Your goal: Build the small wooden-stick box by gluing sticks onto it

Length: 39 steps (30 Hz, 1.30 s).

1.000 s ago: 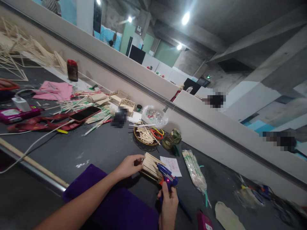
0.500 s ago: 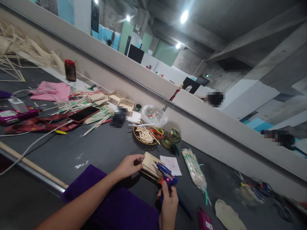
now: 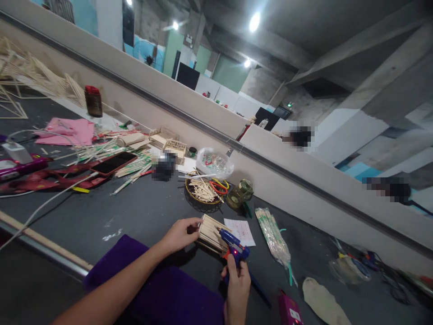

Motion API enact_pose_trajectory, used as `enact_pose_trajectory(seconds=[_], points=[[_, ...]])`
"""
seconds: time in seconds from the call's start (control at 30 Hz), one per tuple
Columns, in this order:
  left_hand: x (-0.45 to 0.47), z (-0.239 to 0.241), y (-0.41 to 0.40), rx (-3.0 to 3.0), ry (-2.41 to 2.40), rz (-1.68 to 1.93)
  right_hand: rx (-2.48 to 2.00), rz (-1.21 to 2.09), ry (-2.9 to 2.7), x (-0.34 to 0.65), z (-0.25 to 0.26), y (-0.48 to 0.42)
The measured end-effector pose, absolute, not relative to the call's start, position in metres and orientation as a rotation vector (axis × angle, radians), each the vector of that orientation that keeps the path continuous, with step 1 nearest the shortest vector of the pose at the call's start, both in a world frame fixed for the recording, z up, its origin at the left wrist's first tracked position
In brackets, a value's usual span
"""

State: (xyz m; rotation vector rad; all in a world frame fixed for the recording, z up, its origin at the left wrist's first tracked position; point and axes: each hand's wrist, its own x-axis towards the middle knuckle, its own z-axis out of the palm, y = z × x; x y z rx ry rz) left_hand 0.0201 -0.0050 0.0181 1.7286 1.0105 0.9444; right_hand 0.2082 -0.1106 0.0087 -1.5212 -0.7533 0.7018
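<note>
My left hand (image 3: 182, 233) pinches the left end of a small structure of pale wooden sticks (image 3: 210, 229) between thumb and fingers. A blue hot glue gun (image 3: 233, 243) with a lit red light is wrapped in my right hand (image 3: 237, 280). Its nozzle points up and left over the top sticks; whether the tip touches them I cannot tell. Under my left forearm lies a dark purple cloth (image 3: 169, 284). A printed paper sheet (image 3: 241, 231) lies just behind the stick structure.
Behind my hands stand a basket of short sticks (image 3: 203, 189) and a green glass jar (image 3: 241, 192). To the right lie bagged sticks (image 3: 273, 234) and a magenta power strip (image 3: 289, 309). At left are a phone (image 3: 114, 163) and a white cable (image 3: 50, 203). A low partition (image 3: 189, 131) borders the table.
The view has shifted slightly, so everything sits a little further left in the picture. Both hands keep their holds, and the glue gun stays over the sticks.
</note>
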Motion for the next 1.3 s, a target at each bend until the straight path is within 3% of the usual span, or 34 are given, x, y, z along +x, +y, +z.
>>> enact_pose_trajectory(seconds=[0.57,0.8,1.3], points=[[0.018,0.011,-0.005,1.688,0.983,0.922,-1.504,0.670,-0.842,0.202,0.024,-0.114],[0.009,0.023,0.030,1.284,0.968,0.672,-1.403,0.740,-0.800,0.191,0.033,-0.102],[0.021,0.020,0.043,0.805,0.819,0.614,-1.276,0.526,-0.737,0.197,0.021,-0.088]])
